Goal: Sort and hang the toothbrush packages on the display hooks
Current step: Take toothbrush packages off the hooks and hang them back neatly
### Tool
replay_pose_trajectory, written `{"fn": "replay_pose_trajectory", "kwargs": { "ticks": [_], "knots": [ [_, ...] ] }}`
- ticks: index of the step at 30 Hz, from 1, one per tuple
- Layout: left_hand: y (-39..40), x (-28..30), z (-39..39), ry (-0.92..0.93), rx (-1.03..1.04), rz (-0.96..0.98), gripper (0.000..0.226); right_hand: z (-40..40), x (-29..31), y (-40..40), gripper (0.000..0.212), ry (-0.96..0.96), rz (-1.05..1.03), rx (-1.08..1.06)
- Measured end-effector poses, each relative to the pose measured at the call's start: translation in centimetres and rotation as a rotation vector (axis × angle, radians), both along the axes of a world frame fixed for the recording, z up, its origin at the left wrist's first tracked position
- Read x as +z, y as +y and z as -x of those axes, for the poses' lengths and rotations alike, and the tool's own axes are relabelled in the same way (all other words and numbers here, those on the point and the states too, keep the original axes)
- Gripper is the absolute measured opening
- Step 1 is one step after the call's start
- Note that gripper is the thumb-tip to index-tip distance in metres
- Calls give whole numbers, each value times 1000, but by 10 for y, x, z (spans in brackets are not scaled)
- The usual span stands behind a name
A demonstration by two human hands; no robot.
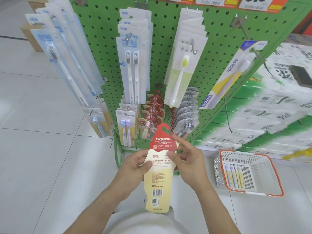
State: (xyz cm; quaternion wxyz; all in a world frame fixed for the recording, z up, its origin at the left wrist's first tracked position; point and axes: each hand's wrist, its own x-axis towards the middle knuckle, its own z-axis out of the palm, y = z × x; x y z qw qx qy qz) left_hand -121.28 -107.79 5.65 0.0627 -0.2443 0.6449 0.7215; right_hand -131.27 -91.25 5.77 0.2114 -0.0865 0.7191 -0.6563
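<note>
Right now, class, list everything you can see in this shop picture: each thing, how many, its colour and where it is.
Held package: one, red top, cream body, printed back facing the camera, in both hands.
Pegboard: one, green, upright behind the hooks.
Hanging toothbrush packages: many, mostly clear and pale blue, in rows on hooks.
Red packages: several, on a lower middle hook.
Yellow-and-blue package: one, on a hook at right.
Basket: one, white with orange rim, on the floor at right, holding a few toothbrush packs.
Floor: white tiles.
Left hand: grip on the package's left edge.
Right hand: grip on its right edge.
</note>
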Motion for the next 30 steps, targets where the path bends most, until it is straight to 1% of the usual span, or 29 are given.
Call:
{"fn": "replay_pose_trajectory", "kwargs": {
  "ticks": [2,5,7,8,9,11,12,13,15,17,18,21,23,27,30],
  "knots": [
    [1,-1,-1,0,-20,30,34,-1,0,0,49,-9,11,-18],
    [1,-3,-6,-15,-95,84,43,0,0,1,48,40,2,-87],
    [3,-5,-9,-26,-89,90,43,2,1,3,49,69,-19,-69],
    [4,-5,-11,-26,-70,91,43,2,1,4,53,68,-26,-37],
    [5,-5,-12,-22,-46,86,43,2,0,6,61,60,-39,4],
    [6,-5,-13,-12,7,62,42,1,-1,10,84,32,-103,98],
    [6,-4,-13,-5,33,51,42,1,-2,12,87,14,-138,149],
    [6,-3,-13,2,62,44,42,0,-2,14,82,-9,-162,200],
    [6,-1,-13,13,126,27,43,-2,-2,14,61,-50,-181,276],
    [5,-1,-14,22,169,14,43,-7,-4,13,41,-77,-195,300],
    [6,-1,-15,25,180,11,42,-9,-6,13,35,-84,-202,294],
    [8,-4,-18,30,187,0,42,-15,-9,15,29,-108,-190,260],
    [8,-5,-20,29,189,2,42,-17,-8,16,25,-125,-168,279],
    [2,-7,-20,14,217,40,41,-20,-10,19,27,-163,-155,364],
    [0,-7,-20,9,182,74,41,-21,-10,19,28,-163,-145,374]
  ]
}}
